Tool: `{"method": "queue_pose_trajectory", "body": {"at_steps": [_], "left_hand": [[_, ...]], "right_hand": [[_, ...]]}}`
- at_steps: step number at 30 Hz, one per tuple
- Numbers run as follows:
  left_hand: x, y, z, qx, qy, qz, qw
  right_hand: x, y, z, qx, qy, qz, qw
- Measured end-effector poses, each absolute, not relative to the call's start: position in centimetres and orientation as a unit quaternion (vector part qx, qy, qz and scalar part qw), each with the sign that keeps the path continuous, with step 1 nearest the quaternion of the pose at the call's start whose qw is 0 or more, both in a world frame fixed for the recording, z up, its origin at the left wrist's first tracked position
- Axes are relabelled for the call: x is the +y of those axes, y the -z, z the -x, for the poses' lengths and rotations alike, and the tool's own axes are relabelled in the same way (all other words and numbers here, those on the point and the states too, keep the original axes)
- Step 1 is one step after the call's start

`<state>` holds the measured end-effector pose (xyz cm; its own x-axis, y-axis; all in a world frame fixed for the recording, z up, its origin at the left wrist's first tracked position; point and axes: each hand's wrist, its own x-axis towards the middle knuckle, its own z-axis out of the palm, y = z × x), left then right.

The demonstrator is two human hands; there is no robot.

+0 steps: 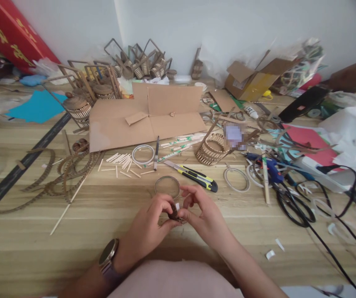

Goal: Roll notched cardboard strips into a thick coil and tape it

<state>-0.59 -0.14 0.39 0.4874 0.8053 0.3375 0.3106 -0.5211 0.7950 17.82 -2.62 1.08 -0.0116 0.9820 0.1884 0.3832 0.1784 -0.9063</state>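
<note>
Close in front of my body, both hands meet around a small dark brown piece (173,212), which looks like a curled strip. A small white tab (177,205) stands out at its top. My left hand (147,221) pinches the piece between thumb and fingers. From the other side, my right hand (204,217) presses its thumb against it with the fingers curled. The fingers hide much of the piece. Just beyond lies a thin ring (167,186), partly behind my fingertips. A yellow and black utility knife (196,176) rests past my right hand, its blade out.
Short wooden sticks (120,162), a tape roll (143,154) and a pen (156,153) lie ahead. A slatted basket (210,151) stands near flattened cardboard (116,124). Notched brown strips (69,178) coil at left. Scissors (294,207), a blue glue gun (271,167) and cables crowd the right.
</note>
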Motion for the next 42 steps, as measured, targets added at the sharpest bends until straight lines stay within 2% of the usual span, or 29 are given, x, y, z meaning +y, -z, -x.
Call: {"method": "queue_pose_trajectory", "body": {"at_steps": [9, 17, 22, 28, 38, 42], "left_hand": [[-0.3, -0.4, 0.6, 0.378, -0.339, -0.790, 0.344], [-0.1, -0.2, 0.8, 0.317, -0.349, -0.826, 0.311], [-0.1, 0.0, 0.5, 0.311, -0.314, -0.848, 0.294], [-0.3, -0.7, 0.2, 0.340, -0.315, -0.835, 0.297], [-0.2, -0.1, 0.2, 0.360, -0.332, -0.820, 0.295], [-0.3, 0.1, 0.2, 0.368, -0.335, -0.824, 0.271]], "right_hand": [[-3.1, -1.4, -17.4, -0.663, -0.301, 0.500, 0.469], [-2.9, -1.1, -17.9, -0.666, -0.352, 0.504, 0.423], [-2.4, -1.1, -18.7, -0.659, -0.407, 0.490, 0.400], [-1.9, -1.7, -19.5, -0.579, -0.462, 0.516, 0.431], [-3.6, -3.2, -17.5, -0.694, -0.223, 0.574, 0.373], [-3.9, -2.6, -17.1, -0.708, -0.179, 0.579, 0.362]]}}
